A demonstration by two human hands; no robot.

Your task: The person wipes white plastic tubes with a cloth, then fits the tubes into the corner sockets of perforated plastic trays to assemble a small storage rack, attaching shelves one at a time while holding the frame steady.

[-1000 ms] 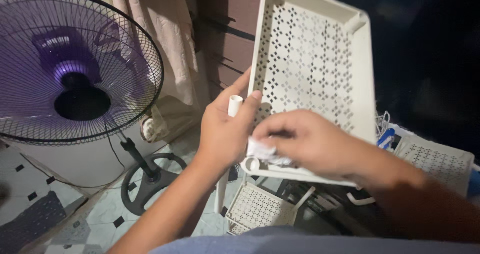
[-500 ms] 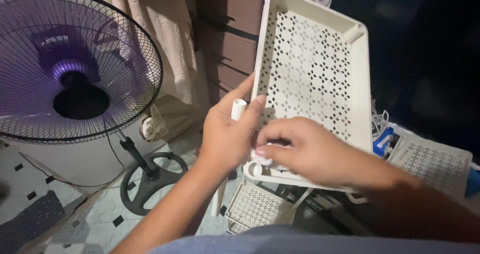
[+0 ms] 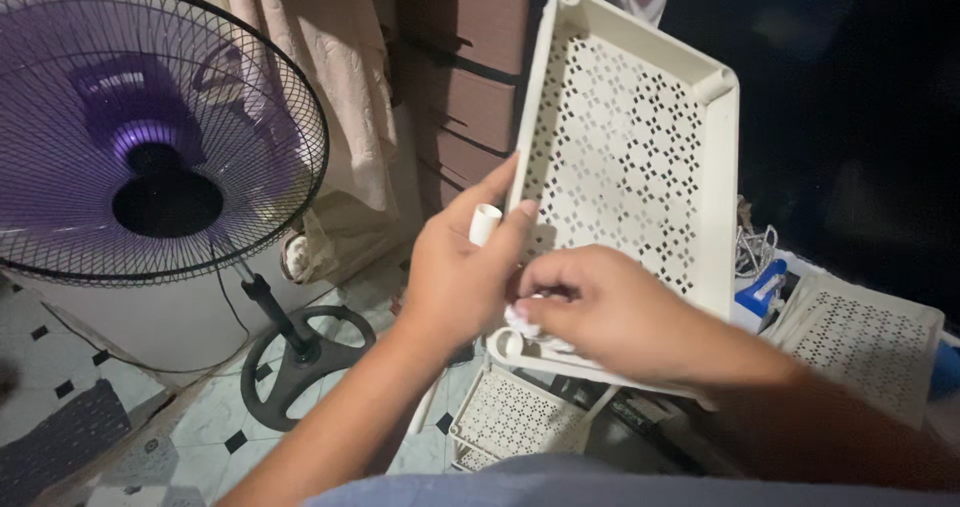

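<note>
A: What sits at the centre?

B: A cream perforated tray [image 3: 630,157], tilted nearly upright. Its lower edge is low in the middle of the view and its far end leans away toward the brown drawers [image 3: 470,77].

A: And the hands?

B: The left hand [image 3: 455,277] grips the tray's left rim, thumb hooked over the edge, with a short white tube [image 3: 485,225] held upright between thumb and forefinger. The right hand [image 3: 600,312] is curled closed, pinching a small white wad, cloth or tissue [image 3: 522,314], against the tray's lower corner by a round post socket [image 3: 508,345].

A: So which step is this?

B: I judge it to be wiping that corner, with the tray steadied by the other hand. It looks like the middle of the wiping; most of the perforated face shows no contact.

A: What does the next move call for?

B: Likely a firm hold on the rim while the wad works along the edge or into the socket. The tube must not slip from the same fingers.

A: Around them?

B: A second perforated tray [image 3: 860,337] lies at the right and a third [image 3: 510,417] below. A standing fan [image 3: 150,137] with a purple hub is at the left, on a tiled floor [image 3: 200,427].
</note>
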